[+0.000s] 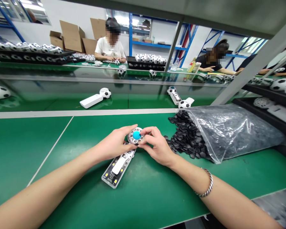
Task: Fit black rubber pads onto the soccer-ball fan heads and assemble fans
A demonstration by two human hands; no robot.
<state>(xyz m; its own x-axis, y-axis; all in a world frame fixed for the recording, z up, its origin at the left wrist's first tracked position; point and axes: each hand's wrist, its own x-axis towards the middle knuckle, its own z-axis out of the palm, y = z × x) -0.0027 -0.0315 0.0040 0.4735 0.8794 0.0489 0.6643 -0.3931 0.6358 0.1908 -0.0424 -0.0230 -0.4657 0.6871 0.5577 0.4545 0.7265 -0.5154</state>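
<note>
My left hand (116, 141) is closed around the round head of a small handheld fan (119, 165), thumb below and fingers at the upper left side. The fan's head has a blue disc (136, 135) in its white grille. Its clear handle, with a circuit board and a white strip inside, slants down left over the table. Fingers of my right hand (156, 144) are pinched together at the head's right edge, one tip by the blue disc. At the head's lower rim, between both thumb tips, shows a small black piece (136, 144), partly hidden.
A clear plastic bag (238, 130) spills black pieces (189, 136) at right. Beyond a pale strip, football-patterned fans (95, 98) lie on a shiny green surface. Black trays (264, 109) stand at the right edge. Co-workers (111, 44) sit across, under a slanting metal post (248, 60).
</note>
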